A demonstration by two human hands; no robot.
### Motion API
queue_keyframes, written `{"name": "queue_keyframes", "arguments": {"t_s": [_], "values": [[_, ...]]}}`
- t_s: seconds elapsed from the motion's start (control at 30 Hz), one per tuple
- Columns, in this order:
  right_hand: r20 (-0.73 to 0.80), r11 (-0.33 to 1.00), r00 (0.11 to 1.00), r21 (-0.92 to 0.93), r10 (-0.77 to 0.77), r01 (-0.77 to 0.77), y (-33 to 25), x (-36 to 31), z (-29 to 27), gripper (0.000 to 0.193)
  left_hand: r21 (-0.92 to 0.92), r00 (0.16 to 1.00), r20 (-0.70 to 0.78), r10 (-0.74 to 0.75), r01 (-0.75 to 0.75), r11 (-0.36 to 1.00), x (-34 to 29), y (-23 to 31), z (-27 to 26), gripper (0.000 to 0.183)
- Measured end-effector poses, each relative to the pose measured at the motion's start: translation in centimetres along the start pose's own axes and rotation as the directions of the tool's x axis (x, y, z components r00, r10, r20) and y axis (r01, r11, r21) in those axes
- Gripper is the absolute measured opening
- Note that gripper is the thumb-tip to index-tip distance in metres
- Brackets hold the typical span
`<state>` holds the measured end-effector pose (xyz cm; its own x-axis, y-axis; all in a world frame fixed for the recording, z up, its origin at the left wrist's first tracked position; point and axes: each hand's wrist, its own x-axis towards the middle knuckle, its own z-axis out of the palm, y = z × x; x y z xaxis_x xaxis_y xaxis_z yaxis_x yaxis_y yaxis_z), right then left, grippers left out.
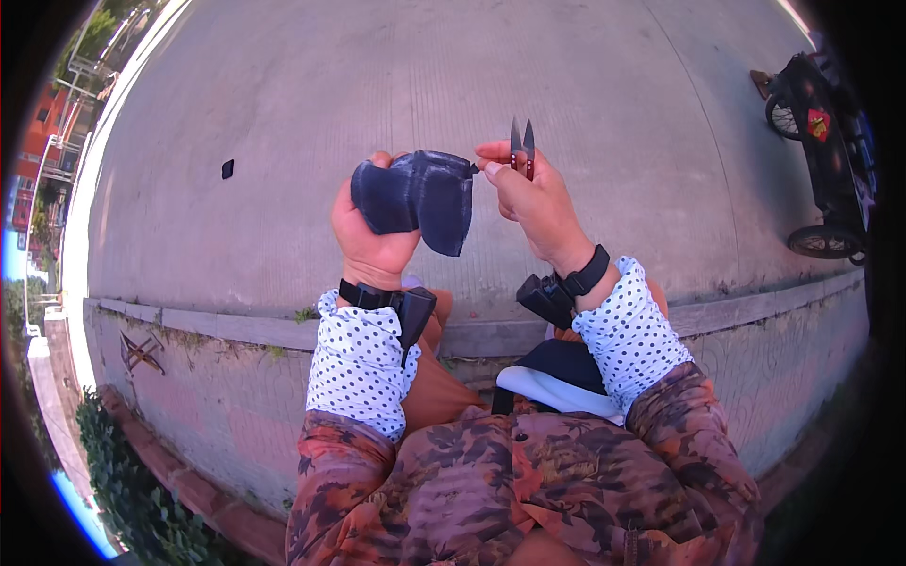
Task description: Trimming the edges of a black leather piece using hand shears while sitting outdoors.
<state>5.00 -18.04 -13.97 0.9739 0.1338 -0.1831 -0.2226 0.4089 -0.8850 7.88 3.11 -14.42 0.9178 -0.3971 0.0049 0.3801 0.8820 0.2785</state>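
Observation:
My left hand (366,229) is closed around a dark navy piece of cloth (408,193) with a raised seam down its middle and a flap hanging on the right. Its upper right corner ends in a small dark tip. At that tip, my right hand (536,203) has thumb and forefinger brought together; whether they grip the tip or a thread is too small to tell. Tucked in the same hand are thread snips (522,149) with dark reddish handles, their two pointed blades sticking up and apart.
Across my lap lies black and white cloth (557,382). A small black object (227,169) rests on the concrete pavement (566,75) at left. A low kerb (226,325) runs before my knees. A dark three-wheeled cart (830,160) stands at right, bushes (132,481) at lower left.

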Motion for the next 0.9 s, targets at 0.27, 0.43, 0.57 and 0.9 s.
{"name": "queue_keyframes", "arguments": {"t_s": [0.27, 0.43, 0.57, 0.9], "values": [[0.049, 0.756, 0.887, -0.503, -0.459, 0.419, 0.6, 0.0, 0.6, 0.017, 0.035, 0.999, -0.039, 0.0, 0.001, 0.999, 0.1, -0.1, -0.2, 0.03], [0.076, 0.717, 0.877, -0.545, -0.474, 0.435, 1.4, 0.3, 0.8, 0.015, 0.045, 0.999, -0.042, -0.018, 0.02, 0.999, 0.1, -0.1, -0.3, 0.032], [-0.022, 0.799, 0.897, -0.464, -0.441, 0.382, 2.1, 0.7, 0.4, 0.013, 0.013, 1.0, -0.005, -0.015, 0.015, 1.0, 0.2, 0.0, -1.0, 0.031], [-0.135, 0.988, 0.983, 0.071, -0.128, 0.138, 0.3, 0.9, -1.2, 0.031, 0.007, 1.0, -0.006, 0.009, -0.009, 1.0, 0.2, 0.2, -0.6, 0.027]]}}
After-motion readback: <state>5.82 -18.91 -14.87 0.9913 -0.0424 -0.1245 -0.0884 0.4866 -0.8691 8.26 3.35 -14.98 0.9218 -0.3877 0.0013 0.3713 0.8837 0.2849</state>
